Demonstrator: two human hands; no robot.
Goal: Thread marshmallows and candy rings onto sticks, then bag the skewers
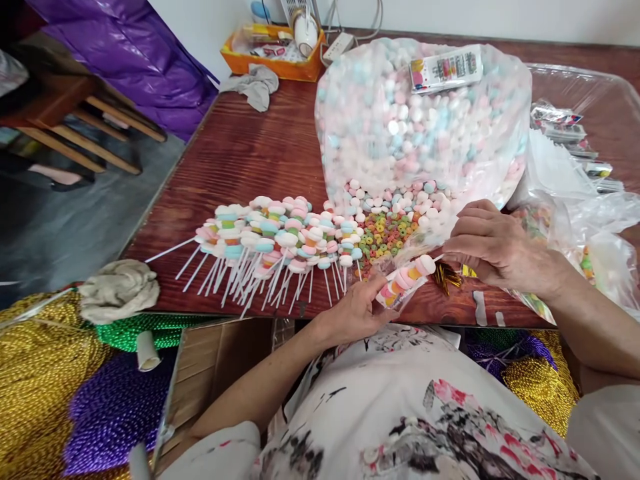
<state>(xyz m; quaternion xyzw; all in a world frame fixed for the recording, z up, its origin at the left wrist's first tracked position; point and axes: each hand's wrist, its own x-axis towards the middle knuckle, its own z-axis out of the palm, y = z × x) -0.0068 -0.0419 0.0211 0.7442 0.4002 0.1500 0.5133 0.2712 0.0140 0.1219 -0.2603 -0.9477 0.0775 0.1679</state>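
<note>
My left hand (361, 303) is closed around a small clear wrapper with a candy skewer (406, 277) partly inside it, pink, orange and white pieces threaded on a white stick. At the stick's bare end, the fingers of my right hand (493, 243) pinch together. To the left lies a heap of finished-looking candy skewers (275, 233), their white sticks pointing toward the table's front edge. Behind my hands, ring candies (385, 235) in green, yellow and orange lie in front of loose pastel candies (430, 197). A gold twist-tie bundle (447, 277) rests just under my right hand.
A large clear bag of pastel candies (370, 120) fills the back, with a printed packet (447, 69) on top. An orange box (273, 53) stands at the back left. On the right are a clear tray (600, 80) and plastic bags (610, 227). A cloth (120, 291) sits at the front-left corner.
</note>
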